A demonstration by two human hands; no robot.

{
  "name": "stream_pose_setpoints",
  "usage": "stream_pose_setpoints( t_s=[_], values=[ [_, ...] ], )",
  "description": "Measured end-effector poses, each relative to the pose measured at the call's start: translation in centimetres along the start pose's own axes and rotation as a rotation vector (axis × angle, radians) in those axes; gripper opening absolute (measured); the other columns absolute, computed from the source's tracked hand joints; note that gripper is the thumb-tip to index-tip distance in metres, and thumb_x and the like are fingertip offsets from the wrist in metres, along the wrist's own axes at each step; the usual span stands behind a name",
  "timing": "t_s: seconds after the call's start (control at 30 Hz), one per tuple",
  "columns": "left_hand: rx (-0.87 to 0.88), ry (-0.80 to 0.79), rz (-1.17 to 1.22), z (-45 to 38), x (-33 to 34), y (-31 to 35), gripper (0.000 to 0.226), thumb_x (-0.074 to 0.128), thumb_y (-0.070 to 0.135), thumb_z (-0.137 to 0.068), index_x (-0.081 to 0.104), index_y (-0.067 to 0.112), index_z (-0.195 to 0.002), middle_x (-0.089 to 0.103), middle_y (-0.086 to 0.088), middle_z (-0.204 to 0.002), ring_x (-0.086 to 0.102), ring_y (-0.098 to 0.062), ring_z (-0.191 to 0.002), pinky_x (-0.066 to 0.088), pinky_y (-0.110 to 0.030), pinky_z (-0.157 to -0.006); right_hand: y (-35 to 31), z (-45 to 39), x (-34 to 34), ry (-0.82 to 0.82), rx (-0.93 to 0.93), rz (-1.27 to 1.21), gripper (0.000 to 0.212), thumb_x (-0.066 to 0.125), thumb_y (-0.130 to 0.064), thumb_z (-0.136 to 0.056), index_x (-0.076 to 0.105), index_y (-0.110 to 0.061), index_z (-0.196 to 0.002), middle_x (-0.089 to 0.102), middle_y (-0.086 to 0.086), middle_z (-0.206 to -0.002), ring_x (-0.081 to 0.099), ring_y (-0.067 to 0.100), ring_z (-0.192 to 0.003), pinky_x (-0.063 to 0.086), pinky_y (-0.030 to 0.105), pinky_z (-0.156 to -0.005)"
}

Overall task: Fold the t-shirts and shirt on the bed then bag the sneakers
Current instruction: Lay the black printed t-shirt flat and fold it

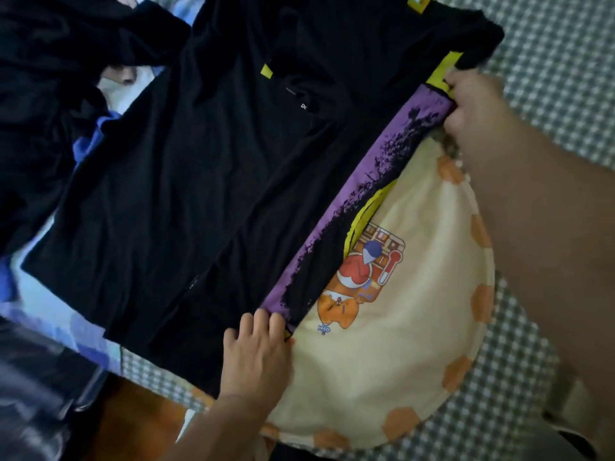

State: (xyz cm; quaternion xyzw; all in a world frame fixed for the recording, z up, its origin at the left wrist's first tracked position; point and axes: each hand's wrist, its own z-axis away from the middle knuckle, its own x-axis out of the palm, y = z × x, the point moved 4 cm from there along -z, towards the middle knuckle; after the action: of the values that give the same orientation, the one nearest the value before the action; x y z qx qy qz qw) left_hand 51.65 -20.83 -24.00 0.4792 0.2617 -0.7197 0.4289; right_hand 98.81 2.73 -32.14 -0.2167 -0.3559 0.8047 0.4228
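T-shirt, black with a purple-and-yellow printed edge, lies spread across the bed, its near side overlapping a cream cartoon pillow. My left hand has its grip curled over the lower end of that purple edge, fingertips hooked on the fabric; my right hand pinches the upper end near the yellow trim. I judge this to be the first lengthwise fold. To do it well I would keep both ends taut and level, carry the edge over in one sweep so the crease runs straight, and lay it flat before letting go (the pillow beneath makes the surface uneven, so wrinkles are likely). More dark clothing is heaped at far left. No sneakers in view.
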Motion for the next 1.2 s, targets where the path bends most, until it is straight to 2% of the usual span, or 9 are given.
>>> stream_pose_setpoints(
  t_s=[0.1, 0.27, 0.43, 0.5, 0.57, 0.73, 0.97, 1.1, 1.2],
  values=[
    [-0.035, 0.003, 0.063, 1.5, -0.2, -0.8, 0.017, 0.048, 0.028, -0.077, 0.051, 0.016, -0.089, 0.045, -0.006, -0.084, 0.048, -0.030, -0.071, 0.041, -0.040, -0.052, 0.1, 3.5, -4.0, 0.117, 0.019, -0.045, 0.011, 0.067, -0.014, -0.093, 0.064, -0.010, -0.102, 0.073, 0.010, -0.100, 0.074, 0.026, -0.083, 0.062, 0.044, -0.061],
    [-0.058, -0.169, 0.068, 6.5, -1.9, -7.5, 0.062, 0.084, 0.005, -0.039, 0.056, 0.016, -0.093, 0.048, -0.003, -0.084, 0.054, -0.029, -0.072, 0.051, -0.039, -0.051, 3.7, 17.6, -16.2, 0.369, 0.079, -0.170, 0.017, 0.071, -0.017, -0.084, 0.068, -0.013, -0.100, 0.073, 0.008, -0.103, 0.073, 0.016, -0.081, 0.060, 0.033, -0.070],
    [-0.127, -0.125, 0.053, 10.4, -8.3, -16.7, 0.020, 0.056, 0.030, -0.068, 0.056, 0.017, -0.082, 0.046, -0.001, -0.071, 0.059, -0.038, -0.071, 0.038, -0.034, -0.052, 12.4, 35.9, -27.3, 0.396, 0.530, -0.524, 0.036, 0.048, -0.014, -0.104, 0.054, -0.016, -0.139, 0.061, 0.009, -0.134, 0.060, 0.025, -0.116, 0.046, 0.040, -0.102],
    [-0.104, -0.041, 0.023, 10.0, -11.6, -19.6, 0.036, 0.076, 0.022, -0.067, 0.041, 0.027, -0.076, 0.032, 0.008, -0.067, 0.056, -0.036, -0.064, 0.033, -0.033, -0.050, 13.6, 41.1, -28.7, 0.379, 0.631, -0.602, 0.044, 0.062, -0.011, -0.093, 0.055, -0.018, -0.136, 0.067, 0.010, -0.124, 0.063, 0.025, -0.111, 0.051, 0.041, -0.095],
    [-0.072, 0.017, -0.014, 7.5, -15.3, -21.4, 0.062, 0.087, 0.000, -0.055, 0.033, 0.026, -0.073, 0.028, 0.008, -0.066, 0.053, -0.035, -0.059, 0.030, -0.032, -0.049, 11.9, 43.1, -27.6, 0.355, 0.568, -0.710, 0.031, 0.065, -0.011, -0.091, 0.060, -0.017, -0.120, 0.074, 0.007, -0.090, 0.066, 0.019, -0.087, 0.056, 0.035, -0.073],
    [0.031, 0.400, -0.070, -4.0, -33.0, -21.2, 0.034, 0.071, -0.012, -0.065, 0.048, 0.011, -0.074, 0.050, -0.014, -0.071, 0.054, -0.039, -0.070, 0.035, -0.040, -0.052, -3.5, 42.8, -21.6, 0.236, 0.273, -0.893, 0.028, 0.059, -0.022, -0.100, 0.061, -0.009, -0.125, 0.069, 0.011, -0.119, 0.067, 0.024, -0.111, 0.057, 0.035, -0.090],
    [0.271, 0.946, -0.154, -9.8, -62.7, -20.9, 0.027, 0.067, -0.012, -0.071, 0.051, 0.005, -0.084, 0.051, -0.023, -0.077, 0.055, -0.046, -0.076, 0.041, -0.049, -0.055, -30.4, 50.9, -18.1, 0.051, -0.290, -1.017, 0.009, 0.062, -0.015, -0.099, 0.059, -0.010, -0.091, 0.069, 0.004, -0.086, 0.066, 0.016, -0.080, 0.059, 0.034, -0.068],
    [0.466, 1.148, -0.193, -7.0, -70.4, -21.6, 0.026, 0.063, -0.017, -0.069, 0.052, -0.001, -0.086, 0.051, -0.027, -0.079, 0.052, -0.046, -0.074, 0.038, -0.049, -0.055, -34.8, 57.5, -17.9, 0.070, -0.475, -1.013, 0.008, 0.061, -0.014, -0.099, 0.058, -0.009, -0.094, 0.073, 0.004, -0.064, 0.069, 0.017, -0.074, 0.061, 0.034, -0.068],
    [0.541, 1.153, -0.214, -6.1, -69.6, -23.5, 0.030, 0.062, -0.022, -0.067, 0.055, -0.003, -0.089, 0.050, -0.025, -0.080, 0.052, -0.044, -0.074, 0.029, -0.042, -0.055, -33.6, 59.3, -17.6, 0.099, -0.482, -0.995, 0.011, 0.064, -0.016, -0.097, 0.061, -0.009, -0.105, 0.071, 0.005, -0.092, 0.069, 0.018, -0.083, 0.057, 0.032, -0.056]
  ],
)
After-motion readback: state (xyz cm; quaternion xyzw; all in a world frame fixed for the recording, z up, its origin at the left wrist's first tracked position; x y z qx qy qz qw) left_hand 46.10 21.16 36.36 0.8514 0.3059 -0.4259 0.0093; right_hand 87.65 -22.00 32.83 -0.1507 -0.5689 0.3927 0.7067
